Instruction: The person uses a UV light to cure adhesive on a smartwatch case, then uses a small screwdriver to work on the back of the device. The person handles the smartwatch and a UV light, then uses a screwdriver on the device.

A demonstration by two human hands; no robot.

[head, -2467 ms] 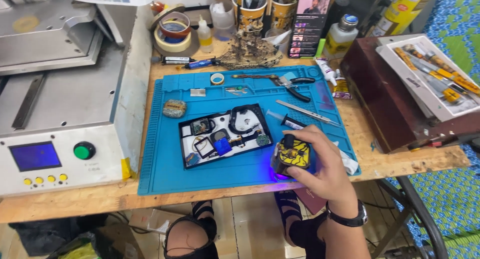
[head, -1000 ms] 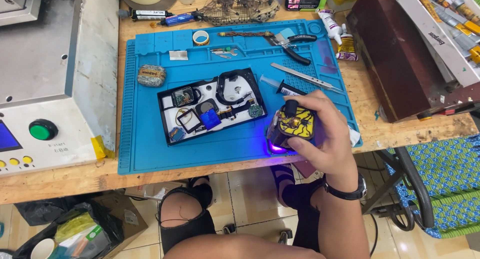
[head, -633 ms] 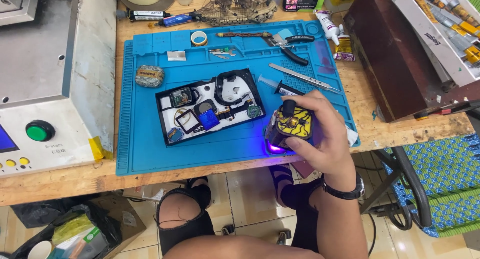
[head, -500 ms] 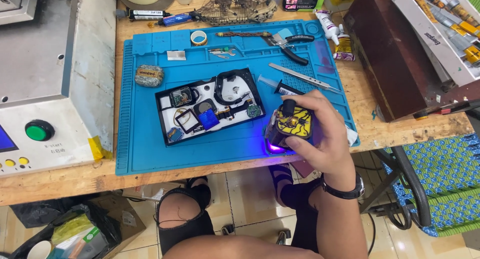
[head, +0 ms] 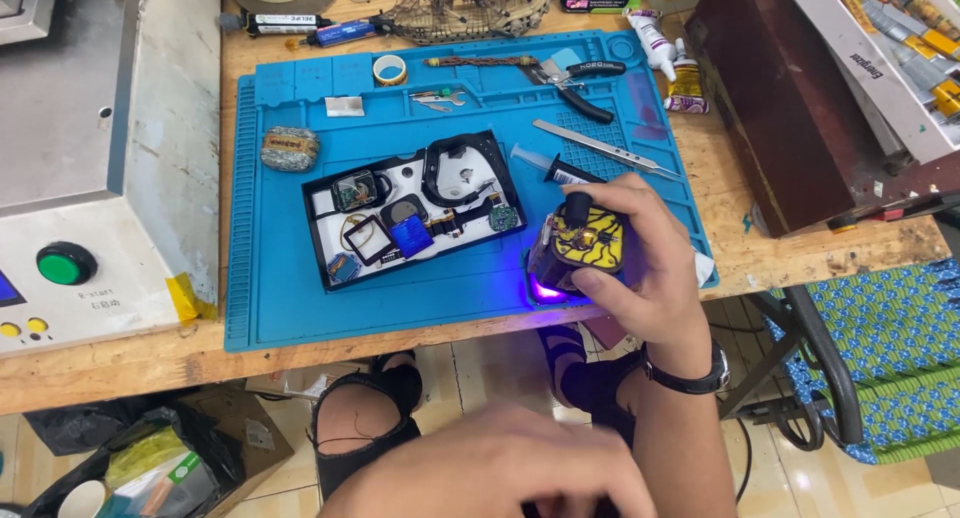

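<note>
My right hand (head: 640,268) grips a small yellow-and-black device (head: 582,248) standing on the front right of the blue work mat (head: 290,308); a blue-violet light glows at its base. My left hand (head: 500,470) is low at the bottom of the view, blurred, near my lap, away from the table; what it holds cannot be seen. A black tray (head: 415,218) with small watch parts, a round case and a blue square piece lies in the middle of the mat, left of the device.
Pliers (head: 575,78), tweezers (head: 595,146), a syringe (head: 545,166), a tape ring (head: 389,70) and a grey stone (head: 290,148) lie on the mat. A grey machine with a green button (head: 66,264) fills the left. A dark brown box (head: 790,108) stands at right.
My left hand has come into view at the bottom edge. My right hand and the glowing device stay in the same spot on the mat.
</note>
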